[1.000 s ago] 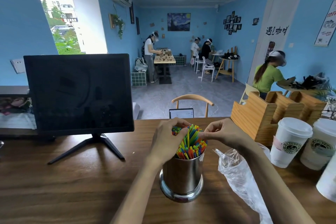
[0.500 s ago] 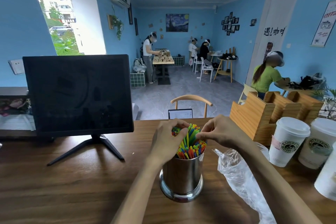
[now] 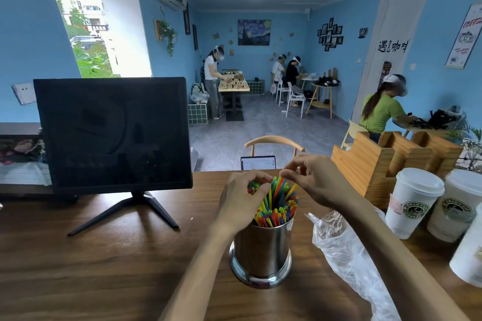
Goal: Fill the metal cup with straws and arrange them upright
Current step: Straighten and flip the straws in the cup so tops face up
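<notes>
A shiny metal cup stands on the wooden table, packed with coloured straws that stick up past its rim. My left hand curls round a bunch of the straws on the cup's left side. Just above the tallest straws, my right hand has its thumb and fingertips pinched together at their top ends. Several straws lean toward the right.
A black monitor on a stand sits at the left. An empty clear plastic bag lies right of the cup. White lidded paper cups and a wooden holder crowd the right. People work at tables further back.
My right hand has lifted slightly, drawing some straw tips upward. My left hand stays wrapped round the bunch.
</notes>
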A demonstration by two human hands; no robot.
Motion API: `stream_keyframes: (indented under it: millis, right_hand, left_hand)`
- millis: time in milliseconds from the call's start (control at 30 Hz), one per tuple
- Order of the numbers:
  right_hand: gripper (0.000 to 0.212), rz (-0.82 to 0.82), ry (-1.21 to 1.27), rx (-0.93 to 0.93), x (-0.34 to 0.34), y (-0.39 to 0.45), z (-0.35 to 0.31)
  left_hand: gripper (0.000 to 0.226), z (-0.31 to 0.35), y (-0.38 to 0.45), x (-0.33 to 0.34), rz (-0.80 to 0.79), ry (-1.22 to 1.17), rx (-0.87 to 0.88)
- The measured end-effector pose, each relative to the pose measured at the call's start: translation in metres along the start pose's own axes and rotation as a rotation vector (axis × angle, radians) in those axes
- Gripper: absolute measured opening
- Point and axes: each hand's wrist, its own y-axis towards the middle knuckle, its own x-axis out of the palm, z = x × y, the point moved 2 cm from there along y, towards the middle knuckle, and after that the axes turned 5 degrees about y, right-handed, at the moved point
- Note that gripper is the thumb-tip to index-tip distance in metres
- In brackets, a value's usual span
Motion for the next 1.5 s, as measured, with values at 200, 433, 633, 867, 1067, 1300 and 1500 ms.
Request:
stream_keyframes:
  millis: [200, 433, 633, 867, 1067, 1300, 1500]
  right_hand:
    - [0.012, 0.060, 0.019, -0.045, -0.010, -0.002, -0.011]
    - [0.015, 0.281, 0.051, -0.169, -0.054, -0.004, -0.033]
    - [0.013, 0.558, 0.183, -0.369, -0.077, -0.018, -0.056]
    - [0.017, 0.553, 0.667, -0.134, -0.054, -0.010, -0.014]
    - [0.013, 0.277, 0.690, -0.008, -0.001, -0.020, 0.006]
    - [0.006, 0.014, 0.375, -0.053, 0.028, -0.031, -0.006]
    - [0.018, 0.020, 0.408, -0.099, 0.030, -0.027, -0.024]
  left_hand:
    - [0.016, 0.000, 0.000, -0.001, -0.022, -0.012, 0.006]
    - [0.031, 0.014, -0.004, -0.009, -0.016, -0.053, 0.069]
    - [0.028, 0.031, -0.007, -0.015, 0.130, -0.130, 0.143]
    - [0.021, 0.046, -0.017, -0.046, 0.163, -0.871, -0.055]
    - [0.022, 0.047, -0.011, -0.063, 0.349, -1.085, -0.106]
    - [0.024, 0.060, -0.009, -0.070, 0.436, -0.713, -0.012]
    - [0.065, 0.073, -0.007, -0.064, 0.334, -0.462, 0.172]
